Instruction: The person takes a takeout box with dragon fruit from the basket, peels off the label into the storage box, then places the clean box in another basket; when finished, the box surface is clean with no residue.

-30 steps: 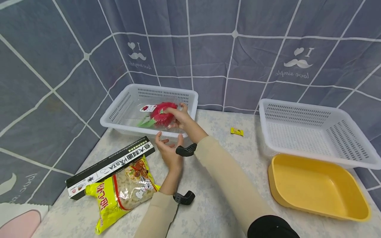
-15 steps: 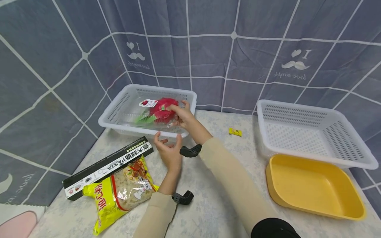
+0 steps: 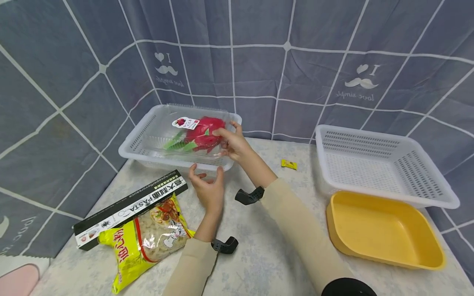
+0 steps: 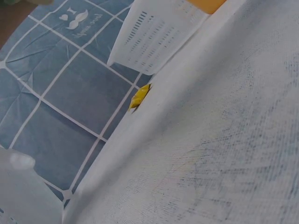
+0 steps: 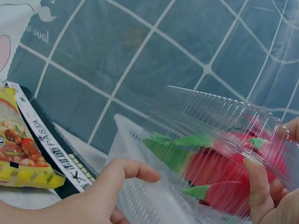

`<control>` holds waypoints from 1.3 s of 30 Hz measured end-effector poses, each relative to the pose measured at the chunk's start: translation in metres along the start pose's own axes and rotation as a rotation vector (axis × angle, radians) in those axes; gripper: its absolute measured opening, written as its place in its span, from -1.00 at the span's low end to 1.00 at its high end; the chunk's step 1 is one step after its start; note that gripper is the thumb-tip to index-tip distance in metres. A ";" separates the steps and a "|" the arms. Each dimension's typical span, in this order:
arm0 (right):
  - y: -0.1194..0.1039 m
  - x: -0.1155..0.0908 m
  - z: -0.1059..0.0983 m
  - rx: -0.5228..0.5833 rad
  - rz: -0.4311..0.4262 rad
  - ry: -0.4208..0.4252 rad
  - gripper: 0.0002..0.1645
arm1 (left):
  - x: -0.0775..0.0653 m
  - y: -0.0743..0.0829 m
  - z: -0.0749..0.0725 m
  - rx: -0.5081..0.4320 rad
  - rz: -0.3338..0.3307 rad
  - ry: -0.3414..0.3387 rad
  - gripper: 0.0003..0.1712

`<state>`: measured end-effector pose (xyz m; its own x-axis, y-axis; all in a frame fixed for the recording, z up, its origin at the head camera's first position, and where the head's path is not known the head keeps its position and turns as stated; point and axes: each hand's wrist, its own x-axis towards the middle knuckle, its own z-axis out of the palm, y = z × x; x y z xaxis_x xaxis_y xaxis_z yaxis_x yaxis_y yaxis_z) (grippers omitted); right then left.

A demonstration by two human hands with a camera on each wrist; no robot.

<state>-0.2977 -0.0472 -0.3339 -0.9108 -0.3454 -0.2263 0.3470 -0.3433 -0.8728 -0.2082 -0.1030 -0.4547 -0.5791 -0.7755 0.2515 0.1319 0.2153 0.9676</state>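
My right hand [image 3: 237, 144] grips the right end of a clear plastic clamshell box [image 3: 185, 123] with a white label. Red dragon fruit [image 3: 209, 127] with green tips shows inside it. In the head view the box overlaps the left white basket [image 3: 129, 146] and is tilted, its far edge over the back rim. My left hand [image 3: 209, 193] is at the basket's near side, thumb and fingers spread, fingertips right at the rim. From the right wrist view, the left index finger [image 5: 140, 170] bends beside the basket wall, and nothing shows in that hand.
A black pasta box [image 3: 129, 209] and a yellow snack bag [image 3: 163, 236] lie at the left front. A small yellow packet [image 3: 289, 164] lies mid-table. On the right are another white basket [image 3: 370, 164] and a yellow tub [image 3: 385, 230]. A tiled-print curtain [image 3: 259, 74] hangs behind.
My right hand has raised the clamshell box of dragon fruit from inside the basket, moving it up and slightly right. My left hand stays at the rim. The head view has shifted slightly.
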 end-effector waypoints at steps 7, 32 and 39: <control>-0.010 -0.018 -0.009 0.023 -0.024 0.018 -0.05 | -0.002 0.000 0.000 -0.003 0.000 -0.013 -0.15; -0.030 -0.090 -0.057 0.029 -0.050 0.005 -0.01 | -0.004 -0.002 -0.001 0.011 -0.046 -0.058 -0.07; -0.027 -0.110 -0.069 0.041 -0.059 -0.002 -0.03 | 0.000 -0.003 -0.001 0.010 -0.003 -0.064 -0.29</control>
<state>-0.2228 0.0605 -0.3151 -0.9295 -0.3254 -0.1739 0.3016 -0.3987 -0.8661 -0.2076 -0.1044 -0.4574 -0.6299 -0.7365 0.2467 0.1228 0.2192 0.9679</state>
